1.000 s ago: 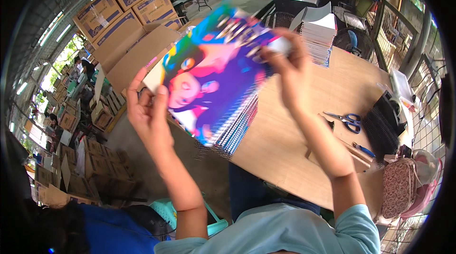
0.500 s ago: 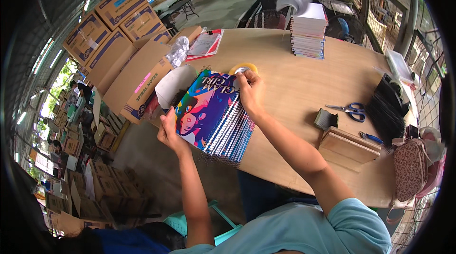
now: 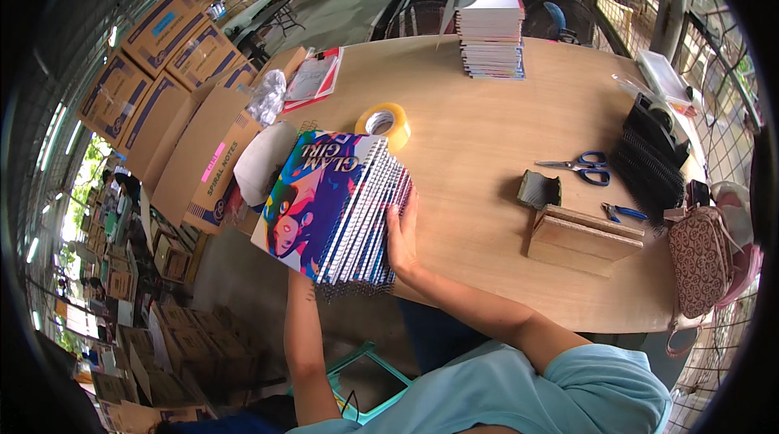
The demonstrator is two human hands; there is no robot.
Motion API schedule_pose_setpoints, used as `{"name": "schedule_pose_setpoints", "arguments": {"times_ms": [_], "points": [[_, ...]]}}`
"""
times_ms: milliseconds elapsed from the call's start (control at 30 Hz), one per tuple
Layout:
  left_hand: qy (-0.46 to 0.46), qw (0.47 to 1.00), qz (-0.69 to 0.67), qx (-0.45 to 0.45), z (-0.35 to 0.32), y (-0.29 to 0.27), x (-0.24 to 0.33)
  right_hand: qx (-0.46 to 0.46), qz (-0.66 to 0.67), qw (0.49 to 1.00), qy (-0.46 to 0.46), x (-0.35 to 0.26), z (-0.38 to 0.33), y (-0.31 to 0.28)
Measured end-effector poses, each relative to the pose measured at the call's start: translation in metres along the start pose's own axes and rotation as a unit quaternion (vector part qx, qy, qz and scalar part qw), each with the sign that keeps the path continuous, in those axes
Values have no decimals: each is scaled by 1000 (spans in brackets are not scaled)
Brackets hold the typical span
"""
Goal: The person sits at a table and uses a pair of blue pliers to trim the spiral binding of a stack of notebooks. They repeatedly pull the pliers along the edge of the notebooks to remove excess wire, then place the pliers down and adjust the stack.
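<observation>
A stack of spiral notebooks [image 3: 324,207] with colourful purple, blue and pink covers is raised at the table's left edge, its bound edges facing right. My right hand [image 3: 403,231] lies along those spiral edges, fingers extended upward and pressed against the stack. My left forearm [image 3: 305,345] runs up to the stack's near left side. The left hand itself is hidden beneath the notebooks, so its fingers do not show. Just beyond the stack, a roll of clear yellowish tape [image 3: 394,132] lies flat on the table.
Open cardboard boxes [image 3: 213,162] stand left of the table [image 3: 454,247]. A tall pile of notebooks [image 3: 491,36] is at the back. To the right are scissors [image 3: 588,168], pliers [image 3: 623,212], a wooden block [image 3: 584,241], black spiral coils [image 3: 649,166] and a patterned pouch [image 3: 699,264].
My right hand has left the stack's far edge by the tape and moved down to the spiral side. My left hand has slipped from the left edge to underneath. The view has shifted.
</observation>
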State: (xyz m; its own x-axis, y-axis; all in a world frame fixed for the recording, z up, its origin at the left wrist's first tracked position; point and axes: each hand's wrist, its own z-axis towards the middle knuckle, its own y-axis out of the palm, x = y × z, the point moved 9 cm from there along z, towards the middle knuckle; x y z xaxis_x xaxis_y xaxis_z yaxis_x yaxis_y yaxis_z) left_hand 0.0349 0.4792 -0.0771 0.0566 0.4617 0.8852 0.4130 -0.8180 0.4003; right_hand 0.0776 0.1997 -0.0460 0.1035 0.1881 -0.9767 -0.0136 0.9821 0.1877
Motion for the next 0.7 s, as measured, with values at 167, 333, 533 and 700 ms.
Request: {"name": "schedule_pose_setpoints", "arguments": {"times_ms": [167, 333, 533, 700], "points": [[-38, 999, 8, 6, 20, 7, -25, 55, -10, 998, -18, -10, 2, -19], [-47, 999, 9, 13, 44, 22, -41, 111, -1, 994, -19, -11, 26, -50], [-30, 999, -11, 41, 41, 31, -52, -9, -77, 997, 16, -47, 34, -82], [129, 965, -84, 212, -64, 12, -35, -78, -455, 867, -187, -251, 37, -326]]}}
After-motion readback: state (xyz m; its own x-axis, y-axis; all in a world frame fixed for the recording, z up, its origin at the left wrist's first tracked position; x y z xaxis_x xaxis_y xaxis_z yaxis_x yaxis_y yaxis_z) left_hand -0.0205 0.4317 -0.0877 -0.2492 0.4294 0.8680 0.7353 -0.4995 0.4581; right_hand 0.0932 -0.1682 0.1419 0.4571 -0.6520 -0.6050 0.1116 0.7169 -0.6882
